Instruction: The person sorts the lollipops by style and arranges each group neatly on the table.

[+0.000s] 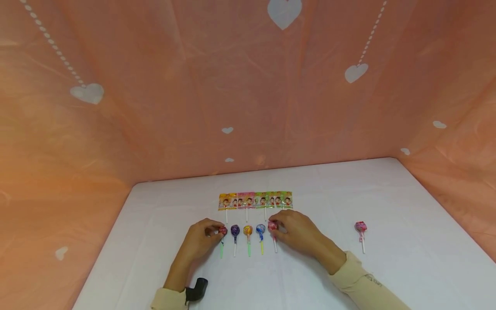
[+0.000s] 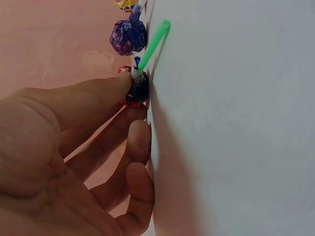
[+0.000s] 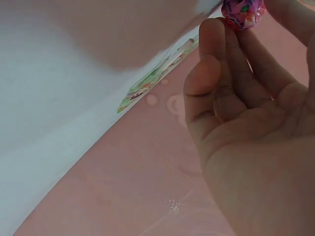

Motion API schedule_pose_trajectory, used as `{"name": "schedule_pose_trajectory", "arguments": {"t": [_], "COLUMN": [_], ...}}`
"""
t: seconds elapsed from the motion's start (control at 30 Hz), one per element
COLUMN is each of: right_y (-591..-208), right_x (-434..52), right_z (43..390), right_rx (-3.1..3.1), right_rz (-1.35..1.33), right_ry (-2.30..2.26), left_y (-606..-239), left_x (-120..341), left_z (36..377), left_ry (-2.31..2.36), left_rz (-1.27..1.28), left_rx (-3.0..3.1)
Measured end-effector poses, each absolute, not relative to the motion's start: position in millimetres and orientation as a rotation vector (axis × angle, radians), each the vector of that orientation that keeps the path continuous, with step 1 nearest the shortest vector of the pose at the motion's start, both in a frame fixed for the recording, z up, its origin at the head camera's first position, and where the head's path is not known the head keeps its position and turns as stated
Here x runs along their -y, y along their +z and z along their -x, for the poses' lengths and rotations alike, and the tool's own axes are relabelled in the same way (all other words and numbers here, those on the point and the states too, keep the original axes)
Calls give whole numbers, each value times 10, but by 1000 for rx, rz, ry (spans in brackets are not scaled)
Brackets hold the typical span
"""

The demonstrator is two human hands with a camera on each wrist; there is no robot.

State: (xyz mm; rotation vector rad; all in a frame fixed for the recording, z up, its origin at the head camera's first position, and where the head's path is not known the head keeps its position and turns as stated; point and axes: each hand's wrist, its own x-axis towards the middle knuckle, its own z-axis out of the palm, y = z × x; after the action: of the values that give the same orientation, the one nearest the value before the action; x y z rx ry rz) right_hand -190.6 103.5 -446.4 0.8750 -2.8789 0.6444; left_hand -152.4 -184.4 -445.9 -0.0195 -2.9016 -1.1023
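Observation:
Several round wrapped lollipops lie in a row on the white table (image 1: 162,241). My left hand (image 1: 216,230) pinches the head of the red lollipop (image 1: 222,231) at the row's left end; the left wrist view shows the red lollipop (image 2: 138,91) between thumb and fingertips, its green stick (image 2: 155,42) pointing away. My right hand (image 1: 276,225) pinches the head of the pink lollipop (image 1: 272,225) at the right end, and the pink lollipop (image 3: 242,10) sits at my fingertips in the right wrist view. Between them lie purple (image 1: 235,230), orange (image 1: 248,230) and blue (image 1: 261,229) lollipops.
A row of flat printed lollipop packets (image 1: 255,200) lies just behind the round ones. One more pink lollipop (image 1: 361,227) lies alone to the right. Pink heart-patterned sheeting (image 1: 248,94) walls the table at the back and both sides. A black wrist camera mount (image 1: 196,289) shows.

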Motion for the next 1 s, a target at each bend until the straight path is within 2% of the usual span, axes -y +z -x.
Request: {"name": "schedule_pose_trajectory", "arguments": {"t": [0.5,0.8,1.0], "right_y": [-4434,-4415,-4388], "right_x": [-1142,-1655,-2036], "right_z": [1930,1911,1769], "right_rx": [2878,2798,2796], "right_rz": [-791,-753,-623], "right_ry": [673,702,724], "left_y": [-4438,-4454,-4485], "left_x": [1838,1867,1873], "left_z": [1539,1532,1521], "left_ry": [-1121,-1124,-1113], "left_rz": [24,63,42], "left_rx": [2906,2888,2890]}}
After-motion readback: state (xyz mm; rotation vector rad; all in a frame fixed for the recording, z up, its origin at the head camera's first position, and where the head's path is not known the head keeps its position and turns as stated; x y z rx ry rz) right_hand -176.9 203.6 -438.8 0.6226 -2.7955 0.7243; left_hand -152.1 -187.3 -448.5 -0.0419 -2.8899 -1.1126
